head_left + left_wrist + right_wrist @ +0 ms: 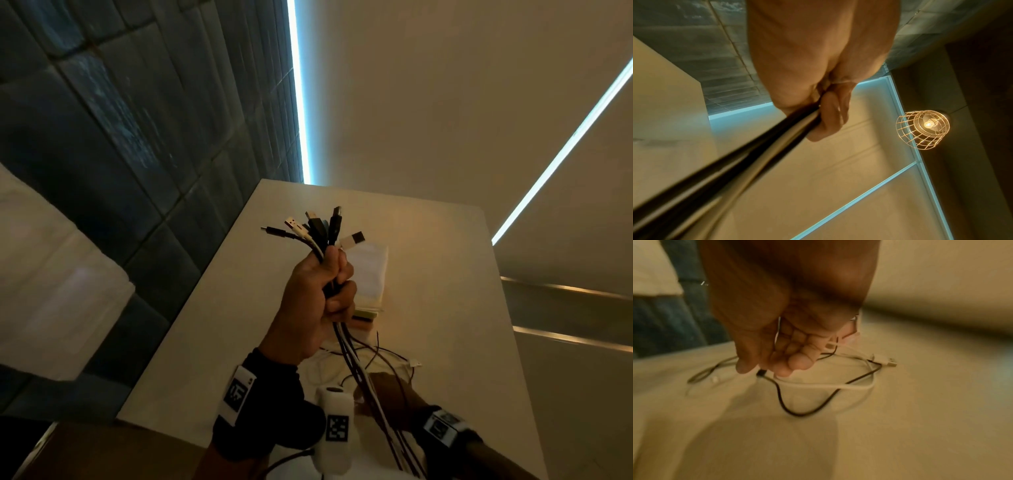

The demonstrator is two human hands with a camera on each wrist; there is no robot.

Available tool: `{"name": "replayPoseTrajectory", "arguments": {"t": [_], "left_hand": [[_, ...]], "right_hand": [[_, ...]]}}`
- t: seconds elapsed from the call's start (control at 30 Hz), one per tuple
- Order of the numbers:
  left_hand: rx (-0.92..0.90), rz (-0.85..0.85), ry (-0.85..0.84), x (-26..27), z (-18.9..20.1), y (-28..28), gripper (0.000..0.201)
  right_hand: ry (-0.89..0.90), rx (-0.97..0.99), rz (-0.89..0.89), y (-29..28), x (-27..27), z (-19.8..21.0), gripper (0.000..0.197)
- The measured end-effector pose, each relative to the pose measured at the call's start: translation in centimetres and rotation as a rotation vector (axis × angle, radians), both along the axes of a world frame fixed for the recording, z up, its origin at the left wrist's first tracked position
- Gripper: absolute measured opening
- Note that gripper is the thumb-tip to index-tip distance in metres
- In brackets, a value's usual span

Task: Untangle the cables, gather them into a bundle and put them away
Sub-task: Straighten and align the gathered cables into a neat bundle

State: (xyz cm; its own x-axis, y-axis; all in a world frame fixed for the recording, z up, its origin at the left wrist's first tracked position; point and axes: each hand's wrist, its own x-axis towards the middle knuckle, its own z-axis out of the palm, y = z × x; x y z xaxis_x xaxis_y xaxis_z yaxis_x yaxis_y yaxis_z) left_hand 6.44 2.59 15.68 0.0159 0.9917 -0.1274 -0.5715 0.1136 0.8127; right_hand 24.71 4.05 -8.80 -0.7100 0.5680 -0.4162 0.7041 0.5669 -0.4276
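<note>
Evidently the left hand (318,298) is clenched round the cables (346,344) just below their plugs (320,228), raised so the ends line up. The right hand (781,345) curls loosely among the tails (855,387) on the table (445,291), probably to comb them straight; whether it pinches one is unclear.

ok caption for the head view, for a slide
Left hand grips the cables, plugs up, over the table; right hand low beside the loose ends.

— We're seeing smooth plastic-sheathed cables (352,363), black and white, their plugs (317,228) tipped in shiny metal.
— And we've got a matt, smooth table (438,274), plus a wire-metal lamp cage (923,129).
</note>
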Motion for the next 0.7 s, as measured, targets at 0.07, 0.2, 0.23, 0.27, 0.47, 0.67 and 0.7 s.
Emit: {"name": "replayPoseTrajectory", "arguments": {"t": [0.07,0.2,0.23,0.27,0.47,0.67,0.7], "left_hand": [[-0.005,-0.012,0.067,-0.2,0.0,-0.2,0.024],[-0.051,0.015,0.186,-0.5,-0.1,-0.5,0.028],[-0.067,0.034,0.205,-0.6,-0.2,-0.5,0.028],[-0.087,0.046,0.215,-0.7,-0.3,-0.5,0.028],[-0.205,0.035,0.335,1.0,-1.0,0.3,0.033],[-0.243,0.012,0.641,2.4,-1.1,0.8,0.03],[-0.233,0.019,0.616,2.4,-0.9,0.8,0.031]], "right_hand": [[-0.058,0.082,0.062,-0.3,0.1,-1.8,0.051],[0.084,0.257,-0.011,-0.5,0.3,-2.7,0.048],[0.197,0.314,-0.071,-0.3,0.2,-1.5,0.047],[0.324,0.327,-0.162,0.1,0.2,-0.6,0.048],[0.911,-0.215,-0.656,4.8,-0.8,10.4,0.013],[1.258,-0.517,-0.66,4.8,-3.9,17.1,0.029],[1.287,-0.539,-0.666,4.6,-4.3,17.3,0.033]]}}
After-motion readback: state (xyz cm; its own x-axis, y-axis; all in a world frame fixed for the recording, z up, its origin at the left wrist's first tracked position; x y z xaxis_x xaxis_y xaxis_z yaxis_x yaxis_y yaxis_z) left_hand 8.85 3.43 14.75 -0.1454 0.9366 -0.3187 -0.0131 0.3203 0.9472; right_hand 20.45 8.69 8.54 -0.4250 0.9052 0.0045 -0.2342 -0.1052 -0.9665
